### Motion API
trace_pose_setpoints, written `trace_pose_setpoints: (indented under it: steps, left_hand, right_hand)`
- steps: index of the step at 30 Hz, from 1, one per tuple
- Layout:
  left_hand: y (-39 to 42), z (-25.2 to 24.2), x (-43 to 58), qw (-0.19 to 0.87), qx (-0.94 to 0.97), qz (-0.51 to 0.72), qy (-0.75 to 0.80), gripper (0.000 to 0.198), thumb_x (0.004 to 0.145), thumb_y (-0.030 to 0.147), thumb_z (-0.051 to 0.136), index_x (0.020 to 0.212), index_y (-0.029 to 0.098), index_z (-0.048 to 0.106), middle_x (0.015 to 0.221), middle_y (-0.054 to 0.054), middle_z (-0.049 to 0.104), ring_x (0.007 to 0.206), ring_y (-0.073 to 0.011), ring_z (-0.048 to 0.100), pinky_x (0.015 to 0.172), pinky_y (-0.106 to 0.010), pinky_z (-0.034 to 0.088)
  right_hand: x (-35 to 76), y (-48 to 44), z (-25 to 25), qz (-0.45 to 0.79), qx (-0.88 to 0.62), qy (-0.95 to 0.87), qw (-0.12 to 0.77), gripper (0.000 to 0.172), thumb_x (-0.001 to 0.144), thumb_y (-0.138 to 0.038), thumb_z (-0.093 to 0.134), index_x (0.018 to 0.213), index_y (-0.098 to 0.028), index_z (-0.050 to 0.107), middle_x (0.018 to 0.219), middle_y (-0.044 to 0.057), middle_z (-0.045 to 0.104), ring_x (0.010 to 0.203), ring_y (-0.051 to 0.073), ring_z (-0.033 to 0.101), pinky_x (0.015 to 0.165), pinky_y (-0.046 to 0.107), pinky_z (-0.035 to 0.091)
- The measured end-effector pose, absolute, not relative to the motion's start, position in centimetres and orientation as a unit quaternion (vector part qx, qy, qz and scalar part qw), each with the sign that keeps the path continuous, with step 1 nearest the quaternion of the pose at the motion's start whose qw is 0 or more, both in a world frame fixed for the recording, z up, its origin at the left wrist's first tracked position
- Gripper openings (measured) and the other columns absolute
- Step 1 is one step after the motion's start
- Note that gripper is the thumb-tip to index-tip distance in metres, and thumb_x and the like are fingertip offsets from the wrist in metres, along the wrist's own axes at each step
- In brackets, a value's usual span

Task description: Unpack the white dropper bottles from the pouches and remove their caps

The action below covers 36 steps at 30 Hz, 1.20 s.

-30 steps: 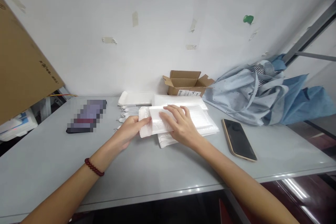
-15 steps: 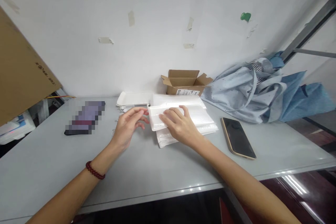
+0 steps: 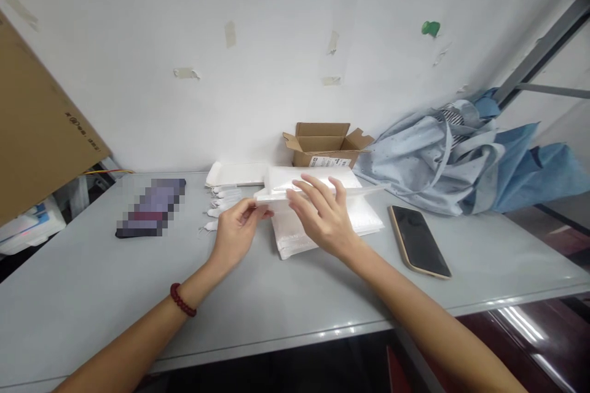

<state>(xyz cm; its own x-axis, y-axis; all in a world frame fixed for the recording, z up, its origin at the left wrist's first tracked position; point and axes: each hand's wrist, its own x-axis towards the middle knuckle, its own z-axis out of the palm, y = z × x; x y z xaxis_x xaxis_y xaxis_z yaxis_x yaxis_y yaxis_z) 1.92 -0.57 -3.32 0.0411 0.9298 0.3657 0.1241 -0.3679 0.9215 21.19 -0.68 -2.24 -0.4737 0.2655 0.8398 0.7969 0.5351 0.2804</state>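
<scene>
My left hand (image 3: 237,227) pinches the left end of a white plastic bag (image 3: 276,194), which is lifted and seen nearly edge-on. Over its middle is my right hand (image 3: 320,212), fingers spread and fingertips against or just above the plastic. More white, translucent bags (image 3: 295,238) lie stacked flat beneath, and part of the pile is hidden by my right hand. Just beyond my left hand, several small white tags (image 3: 225,202) with thin strings lie in a column on the grey table.
An open cardboard box (image 3: 322,153) stands against the wall beside a flat white stack (image 3: 237,174). To the right are a phone (image 3: 419,239) and a crumpled light-blue cloth bag (image 3: 415,153). A pixelated dark item (image 3: 152,209) lies left, near a large cardboard sheet (image 3: 41,116).
My left hand has moved right and closed on the bag's edge. The top bag has tilted up off the pile, my right fingers have spread, and more tags show.
</scene>
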Motion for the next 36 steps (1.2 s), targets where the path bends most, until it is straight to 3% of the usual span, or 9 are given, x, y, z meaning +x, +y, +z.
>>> trace_pose_setpoints:
  steps: [3, 7, 11, 16, 21, 25, 26, 30, 36]
  left_hand:
    - [-1.0, -2.6, 2.2, 0.462, 0.568, 0.522, 0.437, 0.022, 0.078, 0.037, 0.067, 0.078, 0.016, 0.06, 0.066, -0.001, 0.067, 0.06, -0.0168, 0.066, 0.061, -0.029, 0.053]
    - [-1.1, -2.6, 2.5, 0.574, 0.516, 0.453, 0.446, 0.028, 0.076, 0.041, 0.068, 0.075, 0.016, 0.058, 0.047, 0.002, 0.058, 0.042, -0.0119, 0.054, 0.043, -0.022, 0.041]
    - [-0.8, -3.4, 2.4, 0.633, 0.476, 0.421, 0.443, 0.025, 0.076, 0.037, 0.07, 0.076, 0.014, 0.06, 0.047, 0.002, 0.057, 0.042, -0.0089, 0.05, 0.042, -0.019, 0.038]
    - [-0.5, -3.4, 2.2, 0.664, 0.475, 0.393, 0.423, 0.023, 0.076, 0.032, 0.07, 0.089, 0.013, 0.065, 0.059, -0.003, 0.065, 0.055, -0.0113, 0.06, 0.052, -0.02, 0.045]
    - [1.9, -2.6, -0.5, 0.52, 0.537, 0.44, 0.497, 0.026, 0.076, 0.031, 0.063, 0.096, 0.014, 0.063, 0.084, -0.01, 0.071, 0.059, -0.0174, 0.064, 0.055, -0.03, 0.049]
    - [5.7, -2.7, -5.7, 0.177, 0.577, 0.503, 0.619, 0.016, 0.07, 0.019, 0.057, 0.084, 0.02, 0.065, 0.092, -0.009, 0.07, 0.088, -0.0242, 0.065, 0.073, -0.033, 0.05]
    - [6.5, -2.9, -7.0, 0.161, 0.576, 0.503, 0.624, 0.015, 0.067, 0.015, 0.057, 0.079, 0.02, 0.065, 0.094, -0.009, 0.07, 0.097, -0.0266, 0.063, 0.079, -0.035, 0.049]
    - [8.4, -3.7, -9.4, 0.175, 0.579, 0.493, 0.625, 0.018, 0.057, 0.007, 0.055, 0.064, 0.021, 0.063, 0.081, -0.008, 0.071, 0.099, -0.0306, 0.063, 0.085, -0.038, 0.047]
    - [8.6, -4.4, -8.7, 0.2, 0.586, 0.506, 0.601, 0.032, 0.051, 0.005, 0.053, 0.073, 0.023, 0.069, 0.094, -0.007, 0.071, 0.113, -0.0305, 0.054, 0.1, -0.042, 0.039]
  right_hand:
    - [21.3, -0.8, -2.0, -0.349, -0.357, -0.767, 0.402, 0.029, 0.09, -0.013, 0.05, 0.117, -0.023, 0.054, 0.125, 0.009, 0.062, 0.128, 0.025, 0.047, 0.107, 0.051, 0.024]
    - [21.4, -0.5, -2.1, -0.31, -0.378, -0.781, 0.388, 0.025, 0.09, -0.013, 0.048, 0.111, -0.024, 0.057, 0.124, 0.01, 0.061, 0.126, 0.026, 0.049, 0.107, 0.054, 0.021]
    - [21.3, 0.2, -2.6, -0.255, -0.397, -0.806, 0.357, 0.017, 0.092, -0.016, 0.047, 0.104, -0.02, 0.059, 0.116, 0.011, 0.064, 0.12, 0.026, 0.052, 0.104, 0.051, 0.022]
    - [21.3, 0.7, -3.2, -0.16, -0.424, -0.84, 0.299, 0.016, 0.095, -0.022, 0.044, 0.097, -0.017, 0.059, 0.108, 0.011, 0.065, 0.102, 0.023, 0.057, 0.094, 0.044, 0.032]
    - [21.5, 0.9, -3.5, -0.098, -0.432, -0.846, 0.296, 0.019, 0.095, -0.025, 0.043, 0.097, -0.016, 0.059, 0.106, 0.011, 0.063, 0.098, 0.021, 0.054, 0.084, 0.036, 0.037]
    - [21.4, 0.9, -3.6, -0.103, -0.43, -0.846, 0.298, 0.016, 0.094, -0.025, 0.045, 0.097, -0.017, 0.059, 0.106, 0.011, 0.062, 0.098, 0.022, 0.053, 0.082, 0.037, 0.038]
    - [21.4, 0.9, -3.6, -0.104, -0.429, -0.847, 0.297, 0.016, 0.094, -0.025, 0.046, 0.098, -0.017, 0.059, 0.106, 0.011, 0.062, 0.098, 0.023, 0.053, 0.082, 0.037, 0.038]
    - [21.4, 0.8, -3.6, -0.106, -0.43, -0.849, 0.288, 0.016, 0.093, -0.024, 0.046, 0.098, -0.016, 0.059, 0.106, 0.012, 0.062, 0.099, 0.023, 0.052, 0.083, 0.037, 0.039]
    - [21.4, 0.8, -3.5, -0.125, -0.429, -0.851, 0.276, 0.016, 0.094, -0.025, 0.045, 0.096, -0.017, 0.059, 0.107, 0.013, 0.061, 0.1, 0.024, 0.051, 0.082, 0.039, 0.04]
